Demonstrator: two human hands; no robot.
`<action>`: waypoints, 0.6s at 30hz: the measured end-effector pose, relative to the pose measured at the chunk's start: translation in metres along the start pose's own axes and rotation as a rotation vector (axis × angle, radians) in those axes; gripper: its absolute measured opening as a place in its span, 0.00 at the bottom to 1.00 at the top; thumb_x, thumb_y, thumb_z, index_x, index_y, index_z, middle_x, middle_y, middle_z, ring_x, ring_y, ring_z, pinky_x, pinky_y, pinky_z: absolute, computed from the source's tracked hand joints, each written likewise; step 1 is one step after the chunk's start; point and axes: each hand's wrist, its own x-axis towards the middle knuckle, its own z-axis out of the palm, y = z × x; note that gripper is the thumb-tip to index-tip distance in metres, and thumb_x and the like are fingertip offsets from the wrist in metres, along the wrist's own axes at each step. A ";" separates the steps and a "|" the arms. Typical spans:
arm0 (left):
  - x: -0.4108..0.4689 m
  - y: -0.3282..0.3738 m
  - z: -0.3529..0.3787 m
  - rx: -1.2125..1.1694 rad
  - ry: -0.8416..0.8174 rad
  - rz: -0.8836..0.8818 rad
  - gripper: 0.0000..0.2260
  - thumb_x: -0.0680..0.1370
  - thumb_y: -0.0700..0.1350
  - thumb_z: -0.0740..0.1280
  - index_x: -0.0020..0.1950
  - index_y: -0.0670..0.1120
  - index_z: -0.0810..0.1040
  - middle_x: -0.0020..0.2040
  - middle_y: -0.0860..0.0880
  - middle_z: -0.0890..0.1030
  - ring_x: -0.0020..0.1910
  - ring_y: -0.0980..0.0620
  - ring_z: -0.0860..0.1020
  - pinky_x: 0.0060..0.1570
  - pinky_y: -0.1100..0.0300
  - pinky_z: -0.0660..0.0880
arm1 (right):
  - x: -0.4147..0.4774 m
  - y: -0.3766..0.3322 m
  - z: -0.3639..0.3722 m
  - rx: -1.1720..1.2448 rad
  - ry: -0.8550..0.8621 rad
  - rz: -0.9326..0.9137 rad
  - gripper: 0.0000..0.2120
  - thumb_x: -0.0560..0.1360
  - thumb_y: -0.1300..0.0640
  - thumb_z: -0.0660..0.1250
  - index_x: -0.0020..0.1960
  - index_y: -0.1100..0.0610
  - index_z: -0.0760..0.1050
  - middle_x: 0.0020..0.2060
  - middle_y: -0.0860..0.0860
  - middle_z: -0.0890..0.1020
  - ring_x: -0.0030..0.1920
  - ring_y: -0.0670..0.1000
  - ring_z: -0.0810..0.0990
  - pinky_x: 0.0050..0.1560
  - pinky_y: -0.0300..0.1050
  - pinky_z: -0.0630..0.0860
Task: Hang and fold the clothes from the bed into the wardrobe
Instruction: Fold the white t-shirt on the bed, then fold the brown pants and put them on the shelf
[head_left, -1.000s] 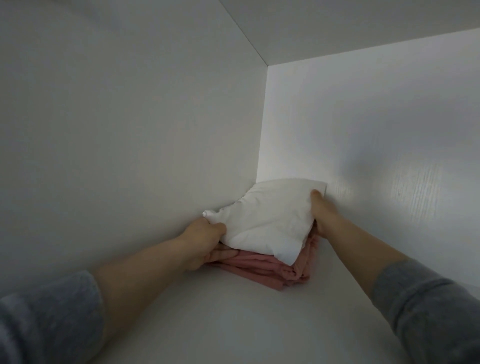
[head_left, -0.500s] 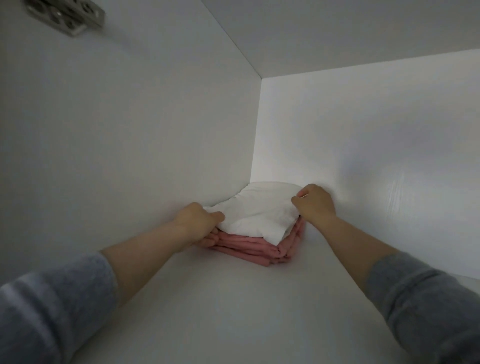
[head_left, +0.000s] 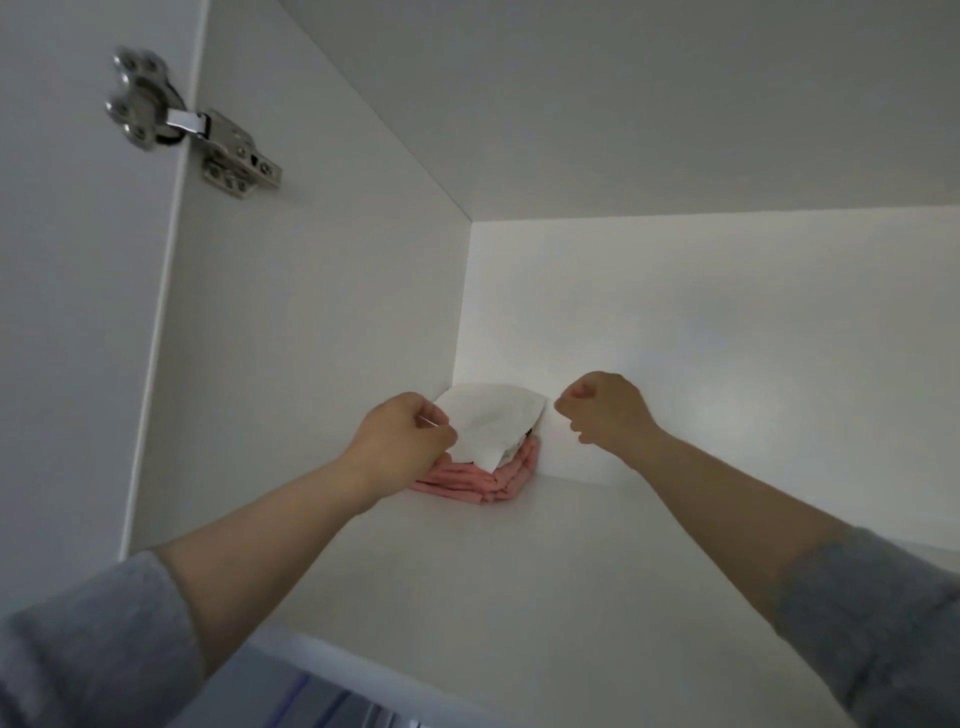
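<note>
White folded garment on pink stack, back corner of shelf: immediately right of left hand (curled at its edge, grip unclear), left of right hand, curled, empty, clear of it.

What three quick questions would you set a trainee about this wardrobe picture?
1. True or false: the white garment lies on top of the pink garment.
2. Where on the shelf do the two garments lie? A: at the front edge. B: in the back left corner. C: in the back right corner.
3. Which hand is clear of both garments and holds nothing?

Key: 1 true. 2 B. 3 the right hand, its fingers curled.
</note>
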 end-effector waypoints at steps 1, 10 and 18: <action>-0.007 0.006 -0.001 -0.029 -0.015 0.012 0.06 0.75 0.41 0.68 0.51 0.44 0.76 0.44 0.44 0.84 0.38 0.51 0.84 0.39 0.56 0.78 | -0.012 -0.007 -0.012 0.010 0.012 0.004 0.10 0.73 0.60 0.66 0.45 0.68 0.78 0.43 0.62 0.83 0.44 0.62 0.83 0.50 0.59 0.80; -0.089 0.035 -0.003 -0.428 -0.286 0.066 0.04 0.76 0.37 0.68 0.49 0.41 0.76 0.47 0.42 0.83 0.44 0.46 0.83 0.51 0.49 0.81 | -0.176 -0.058 -0.074 0.113 0.153 0.089 0.04 0.76 0.57 0.68 0.49 0.56 0.78 0.45 0.52 0.83 0.43 0.51 0.84 0.36 0.37 0.80; -0.203 0.080 0.038 -0.663 -0.611 0.104 0.07 0.76 0.37 0.69 0.53 0.42 0.78 0.50 0.41 0.83 0.45 0.47 0.84 0.50 0.52 0.81 | -0.338 -0.091 -0.143 0.146 0.432 0.219 0.04 0.76 0.60 0.68 0.50 0.55 0.79 0.45 0.55 0.83 0.40 0.47 0.83 0.34 0.34 0.77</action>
